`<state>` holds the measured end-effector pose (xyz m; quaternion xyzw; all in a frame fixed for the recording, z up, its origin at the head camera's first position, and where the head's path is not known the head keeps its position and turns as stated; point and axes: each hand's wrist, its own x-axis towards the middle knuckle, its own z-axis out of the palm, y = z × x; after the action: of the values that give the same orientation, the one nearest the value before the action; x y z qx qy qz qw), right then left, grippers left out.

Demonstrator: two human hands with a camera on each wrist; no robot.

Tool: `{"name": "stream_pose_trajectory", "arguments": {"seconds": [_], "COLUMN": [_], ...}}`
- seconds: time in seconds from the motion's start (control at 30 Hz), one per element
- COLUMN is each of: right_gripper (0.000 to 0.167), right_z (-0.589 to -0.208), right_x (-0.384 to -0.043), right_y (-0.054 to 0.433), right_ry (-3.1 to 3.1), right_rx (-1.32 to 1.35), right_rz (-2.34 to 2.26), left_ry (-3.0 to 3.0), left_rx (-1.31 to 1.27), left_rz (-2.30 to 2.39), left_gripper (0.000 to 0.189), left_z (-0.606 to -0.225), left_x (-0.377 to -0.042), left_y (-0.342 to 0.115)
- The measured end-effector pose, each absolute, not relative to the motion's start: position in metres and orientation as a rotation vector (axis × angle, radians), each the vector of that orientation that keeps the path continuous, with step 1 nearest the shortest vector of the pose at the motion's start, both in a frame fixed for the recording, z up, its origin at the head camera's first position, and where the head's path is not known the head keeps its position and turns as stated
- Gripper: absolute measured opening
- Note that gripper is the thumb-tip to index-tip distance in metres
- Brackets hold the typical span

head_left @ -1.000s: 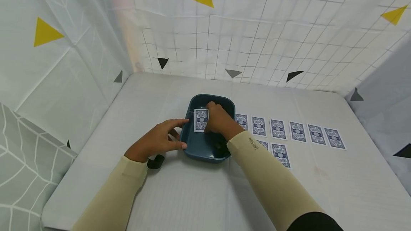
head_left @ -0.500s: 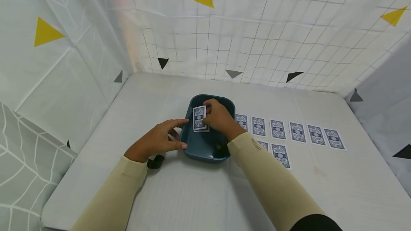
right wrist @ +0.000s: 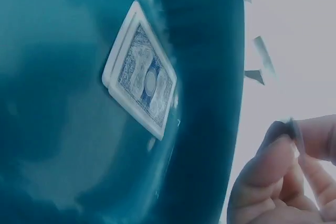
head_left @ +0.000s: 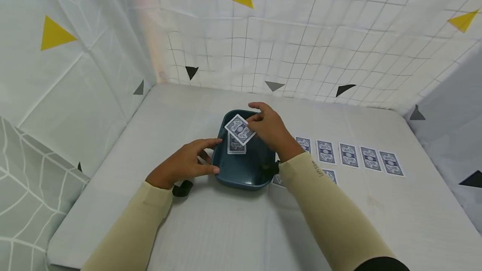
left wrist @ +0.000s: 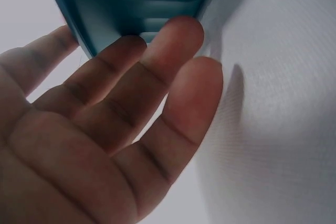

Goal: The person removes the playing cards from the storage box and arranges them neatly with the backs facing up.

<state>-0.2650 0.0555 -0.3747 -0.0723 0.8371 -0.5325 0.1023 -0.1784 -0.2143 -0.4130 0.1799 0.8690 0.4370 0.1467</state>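
My right hand (head_left: 269, 126) pinches a playing card (head_left: 239, 129) by its right side, its patterned blue back showing, tilted above the far part of a dark teal tray (head_left: 241, 175). In the right wrist view the thumb and finger meet on the thin edge of that card (right wrist: 297, 139). Beneath it, a small pile of playing cards (head_left: 236, 149) lies face down in the tray, partly covered by the held one. My left hand (head_left: 184, 164) touches the tray's left side, fingers spread and gently bent; the left wrist view shows fingertips (left wrist: 178, 35) against the outer wall.
Right of the tray, several face-down playing cards (head_left: 349, 154) lie in a row on the white table. A nearer row includes a card (head_left: 278, 180) beside the tray, partly behind my right sleeve (head_left: 324, 204). White sheeting (head_left: 301, 32) hangs behind the table.
My right hand has lifted a card from the tray's pile, moving up and right while the card turned diagonal. The left hand stays at the tray's side.
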Motion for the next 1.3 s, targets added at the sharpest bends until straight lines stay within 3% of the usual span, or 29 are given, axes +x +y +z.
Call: {"name": "stream_pose_trajectory", "arguments": {"seconds": [0.33,1.0,1.3], "right_gripper": [0.035,0.046,0.047], "right_z": [-0.361,-0.352,-0.353], "right_x": [-0.261,-0.235,-0.221], "right_y": [0.087,0.219,0.257], "right_ry": [2.454,2.505,2.534], "right_rx": [-0.014,0.279,0.326], "right_rz": [-1.570,-1.645,-1.648], "left_ry": [2.504,2.483,2.469], "left_rx": [0.489,0.461,0.452], "left_rz": [1.271,1.295,1.301], "left_gripper": [0.086,0.085,0.086], "left_z": [-0.415,-0.414,-0.413], "left_x": [-0.177,-0.176,-0.174], "left_y": [-0.215,-0.216,-0.215]}}
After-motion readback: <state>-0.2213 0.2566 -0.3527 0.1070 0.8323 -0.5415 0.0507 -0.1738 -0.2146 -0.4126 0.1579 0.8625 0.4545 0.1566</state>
